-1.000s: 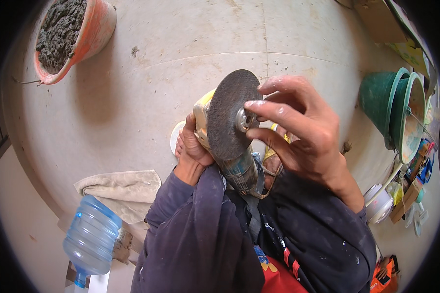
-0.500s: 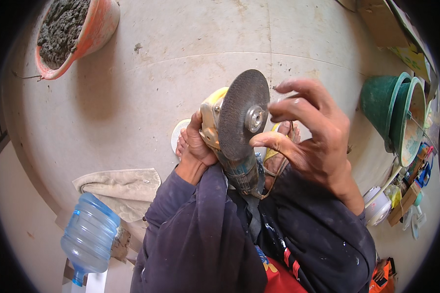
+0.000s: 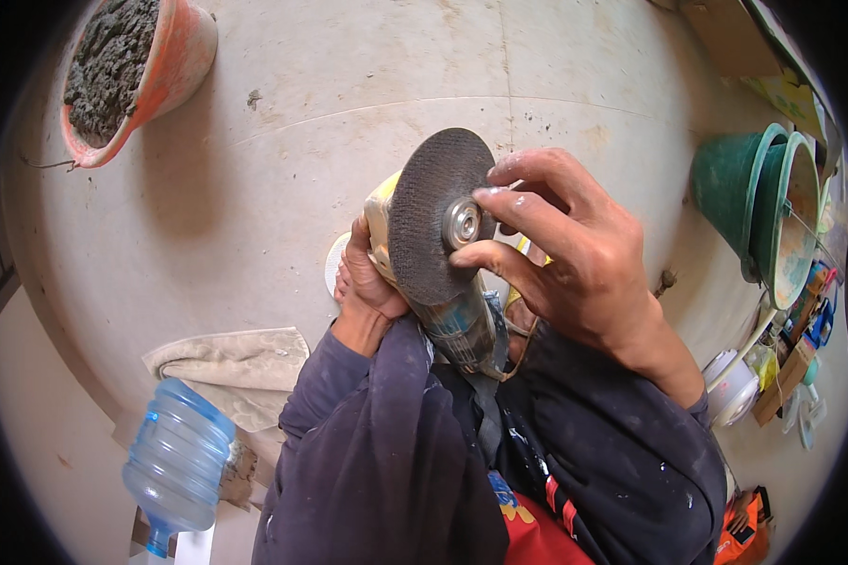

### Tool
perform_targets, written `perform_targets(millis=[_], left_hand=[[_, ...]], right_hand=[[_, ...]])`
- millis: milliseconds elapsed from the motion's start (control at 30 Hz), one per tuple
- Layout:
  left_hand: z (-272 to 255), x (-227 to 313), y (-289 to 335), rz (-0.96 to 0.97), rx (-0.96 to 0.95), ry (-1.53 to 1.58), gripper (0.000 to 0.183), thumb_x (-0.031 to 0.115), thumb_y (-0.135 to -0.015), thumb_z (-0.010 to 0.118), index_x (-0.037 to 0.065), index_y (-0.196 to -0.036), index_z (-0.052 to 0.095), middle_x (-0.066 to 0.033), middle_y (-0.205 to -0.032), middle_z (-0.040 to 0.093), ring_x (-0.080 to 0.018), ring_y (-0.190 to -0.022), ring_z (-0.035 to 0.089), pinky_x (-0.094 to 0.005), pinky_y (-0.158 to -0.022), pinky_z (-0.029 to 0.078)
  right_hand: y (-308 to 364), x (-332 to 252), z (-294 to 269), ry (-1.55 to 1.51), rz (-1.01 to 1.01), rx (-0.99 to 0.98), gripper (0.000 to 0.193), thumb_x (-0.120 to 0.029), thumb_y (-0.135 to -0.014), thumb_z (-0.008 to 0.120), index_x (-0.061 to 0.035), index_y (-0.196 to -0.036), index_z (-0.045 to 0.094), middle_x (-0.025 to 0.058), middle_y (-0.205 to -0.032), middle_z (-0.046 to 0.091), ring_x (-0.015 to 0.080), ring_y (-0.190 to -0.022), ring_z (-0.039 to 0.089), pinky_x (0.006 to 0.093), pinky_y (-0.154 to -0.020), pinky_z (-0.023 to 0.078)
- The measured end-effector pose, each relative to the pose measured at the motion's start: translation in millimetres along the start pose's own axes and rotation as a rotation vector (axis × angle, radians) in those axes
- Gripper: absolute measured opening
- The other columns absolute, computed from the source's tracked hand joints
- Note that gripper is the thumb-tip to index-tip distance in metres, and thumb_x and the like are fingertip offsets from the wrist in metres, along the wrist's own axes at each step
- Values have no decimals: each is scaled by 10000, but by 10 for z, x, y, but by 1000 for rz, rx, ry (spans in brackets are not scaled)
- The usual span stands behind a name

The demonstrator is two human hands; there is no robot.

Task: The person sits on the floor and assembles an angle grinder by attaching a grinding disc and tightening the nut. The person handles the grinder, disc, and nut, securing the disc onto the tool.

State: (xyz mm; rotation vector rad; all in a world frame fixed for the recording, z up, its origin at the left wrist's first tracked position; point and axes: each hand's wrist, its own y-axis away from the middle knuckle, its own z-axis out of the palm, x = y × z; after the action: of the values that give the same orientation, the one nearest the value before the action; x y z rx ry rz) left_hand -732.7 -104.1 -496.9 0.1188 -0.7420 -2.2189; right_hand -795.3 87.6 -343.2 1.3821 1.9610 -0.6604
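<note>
An angle grinder (image 3: 457, 330) with a black cutting disc (image 3: 429, 212) stands upright in front of me, the disc facing right. My left hand (image 3: 375, 282) is wrapped round the grinder's head behind the disc, partly hidden by it. A silver flange nut (image 3: 463, 224) sits at the disc's centre. My right hand (image 3: 575, 245) is at that nut, thumb at its lower edge and index fingertip at its upper edge, pinching around it. The other fingers curl near the disc's right rim.
A red bucket of wet mortar (image 3: 174, 71) stands far left. Nested green buckets (image 3: 725, 188) lie tipped at the right, with tools and boxes beyond. A grey cloth (image 3: 245, 363) and a blue water bottle (image 3: 181, 461) lie at the lower left.
My right hand has moved left and closed in on the flange nut, from apart to pinching around it. The grinder has shifted slightly left in the view.
</note>
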Motion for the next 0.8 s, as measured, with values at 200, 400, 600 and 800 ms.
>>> perform_targets(millis=[200, 400, 600, 800], left_hand=[[34, 6, 13, -6, 71, 56, 753, 588, -798, 594, 58, -1314, 460, -158, -1243, 560, -287, -1116, 584, -450, -929, 516], [34, 32, 11, 31, 50, -125, 752, 585, -797, 597, 53, -1310, 464, -158, -1239, 564, -284, -1100, 594, -435, -918, 526], [63, -51, -23, 53, 68, 4, 738, 570, -807, 596, 49, -1311, 462, -160, -1240, 563, -281, -1095, 597, -439, -917, 526], [43, 9, -2, 3, 41, 1, 738, 553, -816, 594, 49, -1331, 439, -162, -1253, 554, -277, -1104, 591, -439, -923, 521]], right_hand=[[-20, -31, -16, -1, -7, 64, 374, -205, -625, 841, 6, -874, 657, 121, -917, 590, 157, -663, 596, 269, -567, 498], [31, 3, -81, 24, -10, -7, 404, -158, -636, 833, -8, -967, 656, 127, -986, 580, 163, -689, 603, 272, -586, 505], [9, 26, 28, -2, -72, 43, 417, -162, -643, 830, -15, -989, 651, 118, -1022, 571, 166, -721, 621, 268, -595, 512], [-9, 21, -3, 9, -13, 27, 360, -194, -687, 792, -16, -958, 635, 110, -1001, 573, 196, -686, 630, 285, -560, 515]])
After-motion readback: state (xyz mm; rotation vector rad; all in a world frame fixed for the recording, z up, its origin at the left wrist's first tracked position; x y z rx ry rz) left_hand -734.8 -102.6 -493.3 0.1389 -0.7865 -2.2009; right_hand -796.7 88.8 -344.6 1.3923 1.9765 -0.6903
